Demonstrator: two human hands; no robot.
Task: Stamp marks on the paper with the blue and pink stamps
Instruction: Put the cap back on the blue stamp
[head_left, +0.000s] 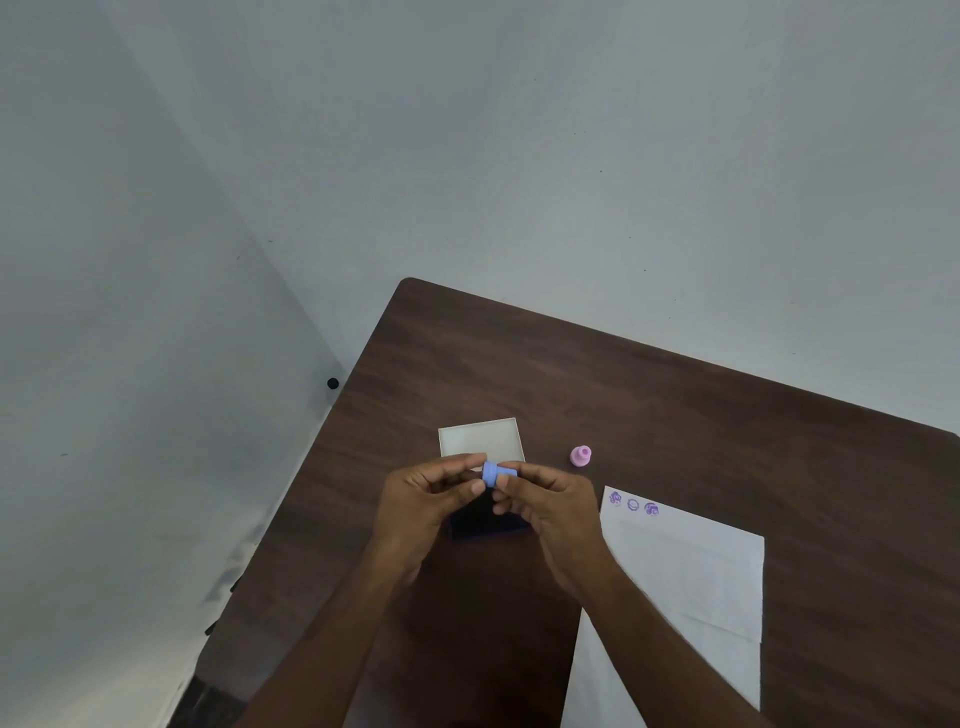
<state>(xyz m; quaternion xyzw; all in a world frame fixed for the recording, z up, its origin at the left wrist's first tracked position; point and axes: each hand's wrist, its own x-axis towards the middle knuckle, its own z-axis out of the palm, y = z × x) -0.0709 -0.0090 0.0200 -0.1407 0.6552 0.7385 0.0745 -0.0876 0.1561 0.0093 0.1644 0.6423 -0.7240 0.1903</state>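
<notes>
Holding the blue stamp (496, 475) sideways above the dark ink pad (488, 519): left hand (421, 512) pinches the wide end, right hand (553, 512) fingertips closed on the narrow end. Small rigid plastic, probably light, smooth. Best gripped at the narrow stem. Pink stamp (581, 456) stands free on the desk (649, 395), just beyond the paper (696, 582); three marks (632, 504) along its top edge. Paper thin, may shift under pressing.

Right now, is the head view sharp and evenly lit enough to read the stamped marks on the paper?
Head view: lighting soft and even, no glare; wide-angle tilt skews the dark wooden table; the three purple marks on the white paper sheet are visible but too small and soft to read.
</notes>
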